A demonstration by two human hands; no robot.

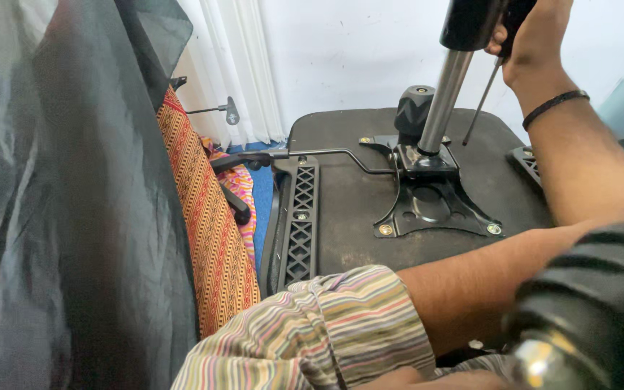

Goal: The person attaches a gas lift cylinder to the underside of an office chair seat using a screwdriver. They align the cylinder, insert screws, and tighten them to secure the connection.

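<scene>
An upturned office chair seat is being handled, with the gas cylinder held at the top.

The right hand (536, 40) is seen at the upper edge of the view, its grip clenched around the black upper sleeve (469, 23) of the shiny metal gas cylinder (442, 97), and a thin dark metal rod (482, 101) is held in the same grip, slanting down toward the seat. The cylinder stands tilted in the black metal mechanism plate (431, 198), which is fixed with screws at the middle of the black underside of the seat (348, 202). A round black knob (413, 108) sits just beside the cylinder, and a thin bent lever (326, 153) reaches to the left edge. The left hand is hidden low in the view, so its grip cannot be told; only the striped sleeve (326, 332) is shown.
</scene>
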